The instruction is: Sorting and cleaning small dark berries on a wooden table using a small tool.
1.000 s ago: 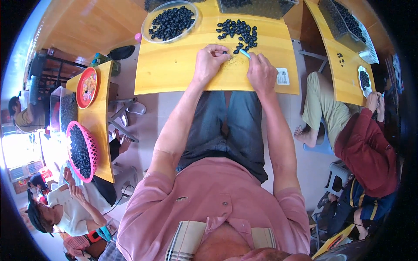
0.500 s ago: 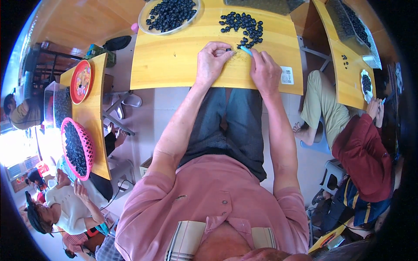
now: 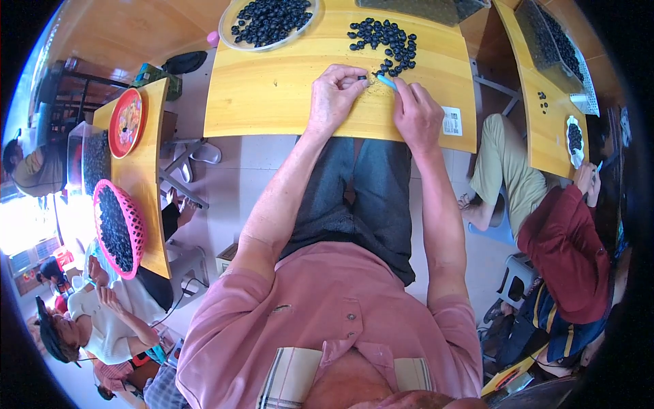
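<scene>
At the near part of the yellow wooden table [image 3: 266, 102], my left hand [image 3: 332, 99] pinches a small round black bead-like piece [image 3: 362, 78] between thumb and fingertips. My right hand [image 3: 417, 117] is closed on a slim light-blue-handled tool [image 3: 386, 82]. Its tip points toward the piece, with a small gap between them; the tip itself is too small to make out. Fine crumbs lie on the wood below the fingertips. Just beyond my hands a loose cluster of black pieces [image 3: 402, 52] is spread on the tabletop.
A clear round bowl [image 3: 229, 39] with many black pieces stands at the far left of the table. A white printed label [image 3: 452, 121] sticks near the right edge. People work at side tables, with a pink basket [image 3: 138, 235] and red tray [image 3: 114, 140] at left.
The whole view has shifted slightly. My hands keep nearly the same pose, with the black piece still pinched and the blue tool beside it.
</scene>
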{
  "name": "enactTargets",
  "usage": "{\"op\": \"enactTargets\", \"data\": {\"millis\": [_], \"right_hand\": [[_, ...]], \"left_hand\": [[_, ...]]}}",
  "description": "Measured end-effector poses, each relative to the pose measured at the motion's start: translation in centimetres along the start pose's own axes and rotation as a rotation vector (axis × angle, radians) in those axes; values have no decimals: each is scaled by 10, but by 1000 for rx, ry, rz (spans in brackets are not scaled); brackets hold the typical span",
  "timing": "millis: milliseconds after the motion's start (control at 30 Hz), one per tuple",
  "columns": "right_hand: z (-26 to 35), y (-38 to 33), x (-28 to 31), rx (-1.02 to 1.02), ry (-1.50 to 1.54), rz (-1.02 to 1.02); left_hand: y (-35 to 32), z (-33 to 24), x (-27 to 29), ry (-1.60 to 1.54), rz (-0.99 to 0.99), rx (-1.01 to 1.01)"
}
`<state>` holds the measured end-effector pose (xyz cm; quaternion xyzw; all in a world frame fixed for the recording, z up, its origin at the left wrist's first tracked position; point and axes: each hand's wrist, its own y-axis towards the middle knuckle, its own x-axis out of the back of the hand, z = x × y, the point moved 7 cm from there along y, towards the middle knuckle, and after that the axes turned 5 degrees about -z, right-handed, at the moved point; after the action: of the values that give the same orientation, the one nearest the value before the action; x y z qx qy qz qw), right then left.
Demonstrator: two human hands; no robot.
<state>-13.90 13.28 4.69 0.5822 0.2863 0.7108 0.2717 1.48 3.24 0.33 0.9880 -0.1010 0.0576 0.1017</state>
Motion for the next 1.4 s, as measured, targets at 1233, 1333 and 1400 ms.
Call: {"op": "enactTargets", "data": {"millis": [1233, 1333, 1400], "right_hand": [[-4, -1, -14, -20, -48, 153], [-1, -2, -8, -10, -12, 85], [5, 0, -2, 18, -2, 59]], "left_hand": [[-2, -5, -4, -102, 21, 44], [-3, -8, -3, -133, 10, 57], [-2, -7, -2, -76, 13, 60]]}}
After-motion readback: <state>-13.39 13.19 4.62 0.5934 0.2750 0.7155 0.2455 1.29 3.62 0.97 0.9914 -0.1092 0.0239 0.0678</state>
